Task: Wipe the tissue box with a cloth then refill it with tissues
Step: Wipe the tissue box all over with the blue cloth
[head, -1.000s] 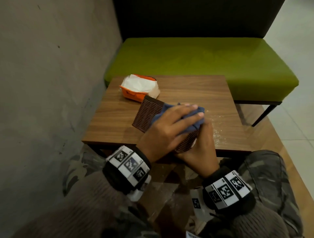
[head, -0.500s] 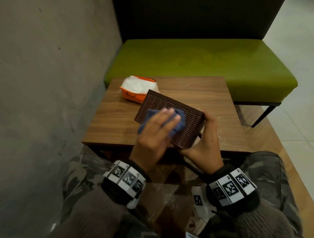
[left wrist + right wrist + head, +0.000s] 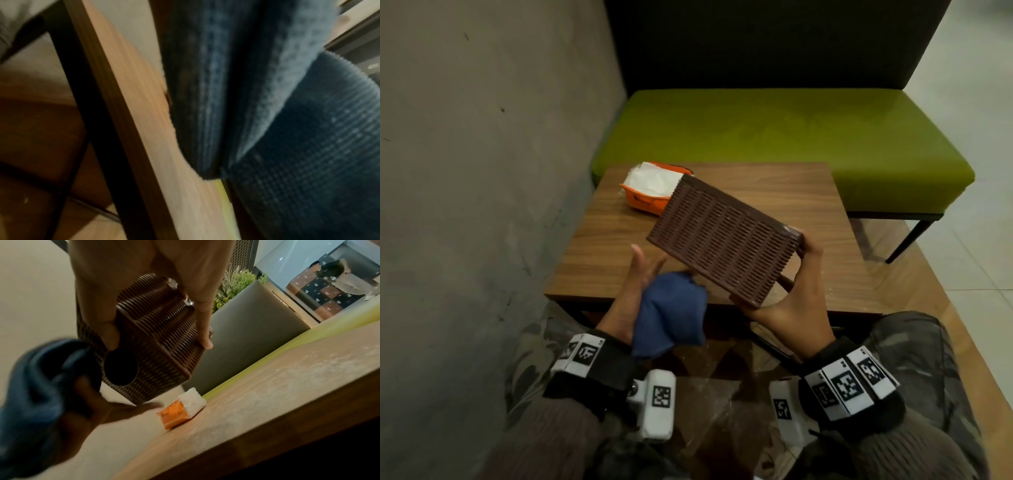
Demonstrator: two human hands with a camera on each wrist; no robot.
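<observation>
Nearest, above the surface's [image 3: 592, 260] near edge, the left hand [image 3: 635, 294] holds a bunched blue cloth [image 3: 671, 317] in its palm, fingers reaching forward. Just beside it the right hand [image 3: 796, 301] grips one end of the brown ribbed tissue box [image 3: 722, 240], tilted and raised off the surface. An orange pack of white tissues [image 3: 649, 188] lies by the far left corner.

The right hand [image 3: 796, 301] is raised over the near edge of the table [image 3: 599, 260], thumb and fingers spread and clamped on one end of the tissue box [image 3: 722, 245], holding it tilted. The left hand [image 3: 635, 291] sits lower, by the same edge, palm turned inward, thumb up, fingers closed around the bunched cloth [image 3: 669, 313].
</observation>
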